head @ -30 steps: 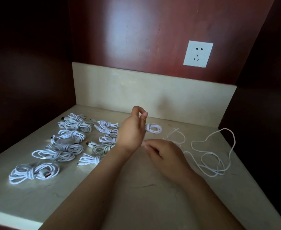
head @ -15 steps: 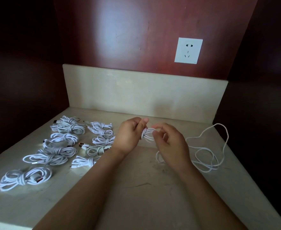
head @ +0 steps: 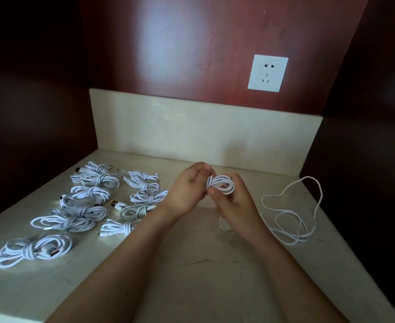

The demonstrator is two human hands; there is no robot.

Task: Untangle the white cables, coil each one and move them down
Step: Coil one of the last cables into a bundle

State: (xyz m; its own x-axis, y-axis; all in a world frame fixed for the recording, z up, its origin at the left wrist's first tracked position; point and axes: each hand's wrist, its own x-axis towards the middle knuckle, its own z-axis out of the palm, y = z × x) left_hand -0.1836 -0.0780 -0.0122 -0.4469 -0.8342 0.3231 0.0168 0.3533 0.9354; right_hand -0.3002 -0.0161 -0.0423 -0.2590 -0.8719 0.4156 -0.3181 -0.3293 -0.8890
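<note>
A small coil of white cable (head: 222, 183) sits between both hands above the middle of the marble counter (head: 203, 276). My left hand (head: 187, 192) pinches its left end. My right hand (head: 235, 201) wraps around its right side with the thumb under the loops. A short tail of the same cable (head: 222, 226) hangs below my right hand. To the right a loose white cable (head: 292, 220) lies uncoiled on the counter. On the left lie several tied cable bundles (head: 84, 208) in two rows, the nearest bundle (head: 33, 249) close to the front edge.
A cream backsplash (head: 203, 131) runs along the back, with a white wall socket (head: 268, 72) above it on the red-brown panel. Dark cabinet walls close in the counter on the left and right. The counter's front edge shows at lower left.
The hands have come together; the coil that my left hand held up is now gripped by both hands, and more of the cable's slack has gone into it.
</note>
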